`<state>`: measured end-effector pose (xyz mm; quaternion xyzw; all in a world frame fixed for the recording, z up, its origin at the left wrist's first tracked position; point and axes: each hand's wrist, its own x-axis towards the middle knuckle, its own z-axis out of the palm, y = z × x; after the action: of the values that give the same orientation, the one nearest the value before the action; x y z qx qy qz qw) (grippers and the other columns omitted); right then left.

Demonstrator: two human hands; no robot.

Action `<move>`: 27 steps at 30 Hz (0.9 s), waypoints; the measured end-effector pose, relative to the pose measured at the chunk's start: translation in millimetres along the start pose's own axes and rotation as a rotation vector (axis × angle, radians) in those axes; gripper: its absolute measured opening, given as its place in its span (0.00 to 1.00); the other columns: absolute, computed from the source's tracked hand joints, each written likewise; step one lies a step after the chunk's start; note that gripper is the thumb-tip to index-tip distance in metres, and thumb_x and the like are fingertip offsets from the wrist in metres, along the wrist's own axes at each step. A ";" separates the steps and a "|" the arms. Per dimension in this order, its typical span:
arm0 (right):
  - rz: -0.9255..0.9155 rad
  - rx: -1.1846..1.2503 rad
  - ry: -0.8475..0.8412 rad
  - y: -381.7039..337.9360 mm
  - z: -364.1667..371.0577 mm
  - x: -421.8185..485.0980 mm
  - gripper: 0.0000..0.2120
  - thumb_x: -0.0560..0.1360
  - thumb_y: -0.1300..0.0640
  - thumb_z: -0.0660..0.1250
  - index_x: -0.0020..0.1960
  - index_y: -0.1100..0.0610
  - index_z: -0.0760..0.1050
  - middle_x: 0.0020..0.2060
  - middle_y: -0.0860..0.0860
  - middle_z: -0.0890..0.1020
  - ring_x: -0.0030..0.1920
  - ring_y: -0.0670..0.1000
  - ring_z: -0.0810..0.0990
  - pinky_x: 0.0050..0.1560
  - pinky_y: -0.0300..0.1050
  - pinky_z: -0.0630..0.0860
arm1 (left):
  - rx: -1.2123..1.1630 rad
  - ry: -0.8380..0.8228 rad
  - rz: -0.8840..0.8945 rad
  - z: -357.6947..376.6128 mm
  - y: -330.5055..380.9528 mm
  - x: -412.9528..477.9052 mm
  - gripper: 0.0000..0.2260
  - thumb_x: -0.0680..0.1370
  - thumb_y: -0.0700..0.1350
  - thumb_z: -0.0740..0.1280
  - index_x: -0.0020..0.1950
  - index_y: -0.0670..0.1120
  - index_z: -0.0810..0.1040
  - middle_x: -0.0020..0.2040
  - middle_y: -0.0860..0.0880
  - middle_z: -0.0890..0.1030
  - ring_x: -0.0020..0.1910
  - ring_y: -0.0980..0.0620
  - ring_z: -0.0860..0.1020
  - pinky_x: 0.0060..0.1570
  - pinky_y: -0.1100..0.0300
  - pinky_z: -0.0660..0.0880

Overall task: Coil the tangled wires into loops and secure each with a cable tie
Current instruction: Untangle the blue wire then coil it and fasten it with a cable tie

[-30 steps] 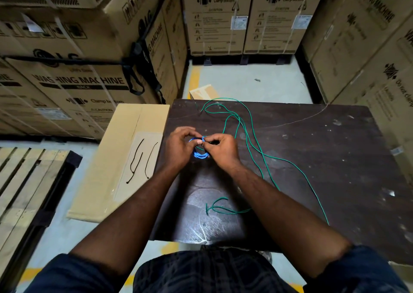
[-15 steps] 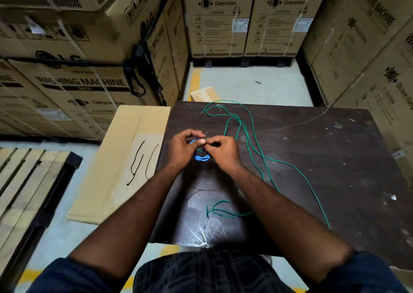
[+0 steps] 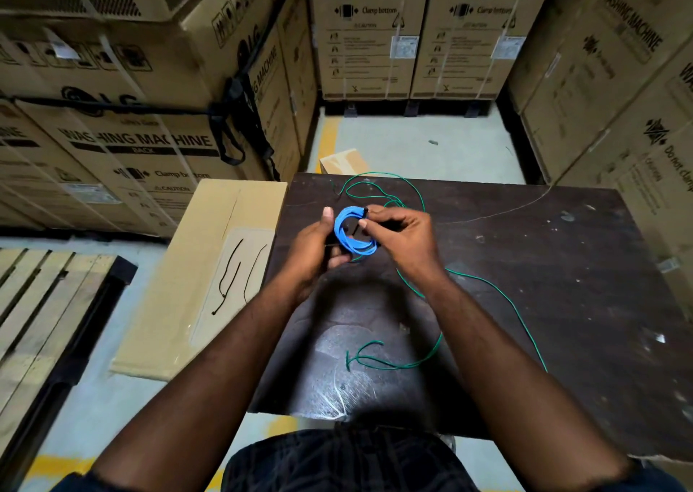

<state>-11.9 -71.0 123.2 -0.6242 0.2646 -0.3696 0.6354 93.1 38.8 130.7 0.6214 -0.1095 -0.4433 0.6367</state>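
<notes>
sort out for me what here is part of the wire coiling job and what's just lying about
Part of the job:
- blue wire coil, held in the left hand and right hand
- black cable tie at the coil's top
- loose green wire on the table
- spare black ties on the flat cardboard

Lying about:
- washing machine boxes
- wooden pallet

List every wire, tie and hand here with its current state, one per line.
blue wire: coiled into a loop, held above the table.
green wire: uncoiled, sprawled loose across the table.
black cable tie: at the top of the blue coil, pinched by right fingers.
spare cable ties: unused, lying on the flat cardboard.
left hand: gripping the blue coil.
right hand: closed on the tie and coil.
</notes>
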 end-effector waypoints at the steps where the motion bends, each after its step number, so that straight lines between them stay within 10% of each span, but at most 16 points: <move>1: -0.009 0.017 -0.017 -4.9 -2.8 1.2 0.09 0.66 0.71 0.75 0.41 0.61 0.82 0.40 0.49 0.85 0.45 0.48 0.83 0.52 0.44 0.79 | -0.002 -0.033 -0.046 2.1 2.4 -2.7 0.21 0.81 0.59 0.55 0.56 0.45 0.79 0.44 0.48 0.85 0.41 0.52 0.83 0.43 0.57 0.81; 7: 0.043 0.073 -0.141 -20.9 -18.9 -0.9 0.08 0.65 0.74 0.73 0.41 0.65 0.81 0.39 0.51 0.85 0.44 0.50 0.83 0.48 0.41 0.79 | -0.084 -0.092 -0.193 9.3 13.7 -7.7 0.22 0.81 0.59 0.55 0.59 0.43 0.78 0.52 0.43 0.84 0.50 0.47 0.83 0.50 0.54 0.80; 15: 0.081 0.025 -0.293 -25.1 -23.1 -13.1 0.09 0.65 0.74 0.73 0.37 0.62 0.80 0.36 0.49 0.86 0.42 0.48 0.84 0.44 0.38 0.79 | -0.297 -0.002 -0.101 13.1 14.4 -8.3 0.06 0.78 0.32 0.63 0.48 0.42 0.76 0.36 0.46 0.85 0.35 0.54 0.83 0.38 0.62 0.81; 27: 0.186 0.015 -0.381 -15.2 -29.8 -15.4 0.08 0.66 0.68 0.74 0.37 0.56 0.83 0.38 0.58 0.84 0.35 0.51 0.80 0.40 0.42 0.79 | -0.223 -0.032 -0.079 16.3 13.8 -6.9 0.06 0.78 0.35 0.63 0.46 0.43 0.78 0.39 0.48 0.82 0.38 0.53 0.76 0.38 0.65 0.79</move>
<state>-46.8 -75.7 133.9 -0.6509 0.1936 -0.1865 0.7100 83.7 30.1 149.1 0.5435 -0.0448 -0.4874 0.6819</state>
